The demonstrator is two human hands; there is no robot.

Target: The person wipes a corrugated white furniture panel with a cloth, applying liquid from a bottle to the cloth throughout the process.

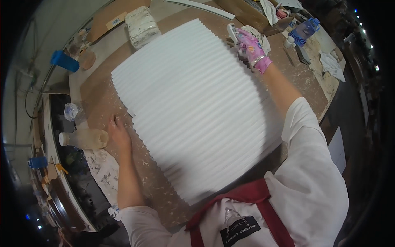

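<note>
A large white panel [193, 107] with parallel ridges lies across the table, its long sides jagged. My right hand [249, 46], in a pink patterned glove, is closed around a narrow white-and-grey object [232, 32] at the panel's far right edge. What kind of object it is cannot be made out. A crumpled whitish cloth [263, 40] lies just beyond that hand. My bare left hand [119, 133] rests on the brown tabletop beside the panel's left edge, its fingers stretched out and holding nothing. Close to it a cloudy plastic bottle [86, 139] with a white cap lies on its side.
A white-wrapped block [142, 26] sits behind the panel, near a cardboard piece [111, 20]. A blue cup [65, 61] is at the far left. At the right stand a large blue-tinted bottle [303, 32] and a cardboard box [251, 14]. A stained cloth [103, 173] hangs at the left edge.
</note>
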